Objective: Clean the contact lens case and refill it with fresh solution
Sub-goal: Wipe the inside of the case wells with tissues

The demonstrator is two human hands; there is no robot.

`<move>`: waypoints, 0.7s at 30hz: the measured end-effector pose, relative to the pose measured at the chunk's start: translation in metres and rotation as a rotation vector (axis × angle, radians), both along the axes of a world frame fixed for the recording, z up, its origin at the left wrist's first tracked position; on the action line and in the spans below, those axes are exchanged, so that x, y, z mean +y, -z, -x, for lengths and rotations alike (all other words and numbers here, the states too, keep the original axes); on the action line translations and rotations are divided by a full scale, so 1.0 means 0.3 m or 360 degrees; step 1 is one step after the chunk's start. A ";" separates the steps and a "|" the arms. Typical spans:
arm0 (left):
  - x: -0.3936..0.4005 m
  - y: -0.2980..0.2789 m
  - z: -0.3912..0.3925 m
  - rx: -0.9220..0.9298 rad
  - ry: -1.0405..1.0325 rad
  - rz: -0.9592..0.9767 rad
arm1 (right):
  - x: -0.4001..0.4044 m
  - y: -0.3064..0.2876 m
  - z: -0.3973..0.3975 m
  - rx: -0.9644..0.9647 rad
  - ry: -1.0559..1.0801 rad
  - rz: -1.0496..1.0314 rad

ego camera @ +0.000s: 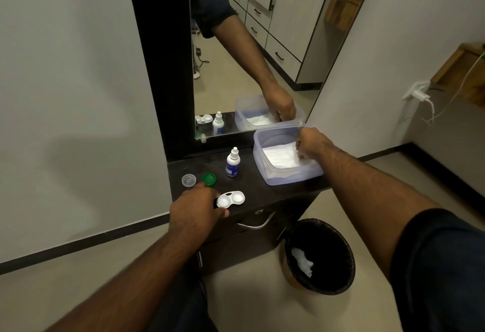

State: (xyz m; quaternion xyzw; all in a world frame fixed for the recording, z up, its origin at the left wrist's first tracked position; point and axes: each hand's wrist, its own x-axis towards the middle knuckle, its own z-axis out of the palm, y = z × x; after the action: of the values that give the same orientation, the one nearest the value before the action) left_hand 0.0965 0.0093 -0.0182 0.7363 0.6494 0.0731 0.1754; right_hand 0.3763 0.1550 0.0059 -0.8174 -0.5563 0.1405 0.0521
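Observation:
The white contact lens case [232, 199] lies open on the dark dresser top [265, 187], both wells uncovered. My left hand [195, 209] holds its left end between thumb and fingers. Behind it lie its two caps, one clear [188, 180] and one green [209, 179]. A small white solution bottle [232, 163] with a blue label stands upright, capped. My right hand [311, 142] reaches into a clear plastic tub [265, 174] and pinches the white tissue [279, 157] lying inside.
A mirror [252, 43] in a black frame stands against the wall behind the dresser. A black-lined bin [321, 255] holding crumpled white tissue sits on the floor to the right. A drawer handle [257, 222] sticks out below the top's front edge.

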 end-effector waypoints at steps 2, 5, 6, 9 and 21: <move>-0.001 -0.001 0.001 0.0002 -0.0003 0.0004 | -0.014 -0.009 0.001 -0.0078 -0.0113 0.0001; 0.000 0.002 0.002 -0.0015 -0.0004 0.0011 | -0.029 -0.021 -0.002 -0.0099 -0.0264 -0.0047; 0.000 0.001 0.001 -0.0015 -0.0004 0.0014 | -0.035 -0.028 0.003 -0.0091 -0.0312 -0.0081; -0.002 0.001 0.002 -0.0019 -0.0006 0.0015 | -0.040 -0.038 0.025 0.0010 -0.0399 -0.0073; 0.000 0.021 0.010 -0.0031 -0.0039 -0.0016 | -0.038 -0.053 0.069 0.0001 -0.0529 0.0162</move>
State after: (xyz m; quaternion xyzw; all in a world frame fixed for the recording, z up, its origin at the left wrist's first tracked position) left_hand 0.0936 0.0093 -0.0245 0.7285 0.6562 0.0855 0.1772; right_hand 0.3556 0.1436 0.0219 -0.7157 -0.6760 0.1754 -0.0130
